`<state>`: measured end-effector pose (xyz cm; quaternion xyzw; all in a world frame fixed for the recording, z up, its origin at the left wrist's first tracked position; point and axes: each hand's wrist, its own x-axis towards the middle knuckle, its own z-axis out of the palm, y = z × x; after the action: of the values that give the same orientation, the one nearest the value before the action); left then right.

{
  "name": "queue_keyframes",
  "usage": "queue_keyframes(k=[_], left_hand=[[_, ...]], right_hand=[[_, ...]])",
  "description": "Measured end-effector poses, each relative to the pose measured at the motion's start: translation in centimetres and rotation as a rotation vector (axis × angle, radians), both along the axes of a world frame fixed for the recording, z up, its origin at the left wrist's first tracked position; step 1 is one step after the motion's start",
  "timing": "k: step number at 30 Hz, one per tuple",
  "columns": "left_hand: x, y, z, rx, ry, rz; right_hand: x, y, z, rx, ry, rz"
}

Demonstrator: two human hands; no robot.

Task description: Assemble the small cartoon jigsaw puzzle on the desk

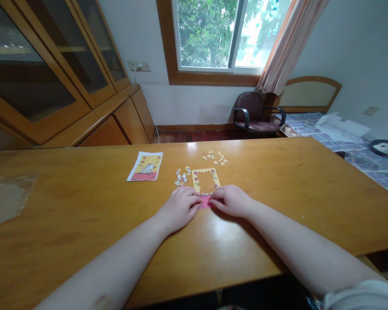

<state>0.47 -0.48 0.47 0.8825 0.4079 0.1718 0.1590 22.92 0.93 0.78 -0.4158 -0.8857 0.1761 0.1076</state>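
A partly assembled jigsaw puzzle (pixel 195 180) lies flat on the table, a yellow frame around a bare middle, with a pink strip (pixel 205 201) along its near edge. My left hand (pixel 181 207) has bent fingers and thumb closed on the left end of that strip. From the other side, my right hand (pixel 232 200) grips the strip's right part with its fingertips. Fingers hide both ends of the pink part. Loose white-and-coloured puzzle pieces (pixel 182 177) lie just left of the frame. Several yellow pieces (pixel 220 159) are scattered beyond it.
A printed picture (pixel 147 167) of a white cat on yellow and pink lies left of the puzzle. A clear plastic bag (pixel 8 196) rests at the far left of the wooden table (pixel 84 202). Beyond the table stand a chair (pixel 254 114) and a bed (pixel 330 129).
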Motion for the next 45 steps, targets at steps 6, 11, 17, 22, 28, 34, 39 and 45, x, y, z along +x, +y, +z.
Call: queue_keyframes(k=[6, 11, 17, 22, 28, 34, 39, 45], left_hand=[[-1.0, 0.9, 0.3, -0.010, 0.054, 0.185], [-3.0, 2.4, 0.7, 0.060, 0.206, 0.579], [-3.6, 2.9, 0.1, 0.071, 0.304, 0.624], [-3.4, 2.9, -0.2, 0.060, 0.281, 0.620], [-3.1, 3.2, -0.3, 0.034, 0.208, 0.520], [-3.3, 3.5, -0.3, 0.017, 0.203, 0.568], [-3.3, 3.5, -0.4, 0.001, 0.248, 0.609], [-3.2, 3.6, -0.2, -0.029, 0.241, 0.615]], right_hand=[[0.3, 0.1, -0.1, 0.016, 0.012, 0.012], [1.2, 0.8, -0.1, -0.010, 0.062, -0.076], [1.5, 1.3, -0.3, 0.019, 0.122, -0.013], [1.2, 1.1, -0.6, -0.008, 0.125, 0.074], [1.2, 1.0, -0.4, -0.021, 0.118, 0.094], [1.1, 0.7, 0.0, -0.029, 0.085, 0.095], [1.2, 0.6, 0.1, -0.029, 0.069, 0.125], [1.2, 0.5, 0.2, -0.040, 0.059, 0.167]])
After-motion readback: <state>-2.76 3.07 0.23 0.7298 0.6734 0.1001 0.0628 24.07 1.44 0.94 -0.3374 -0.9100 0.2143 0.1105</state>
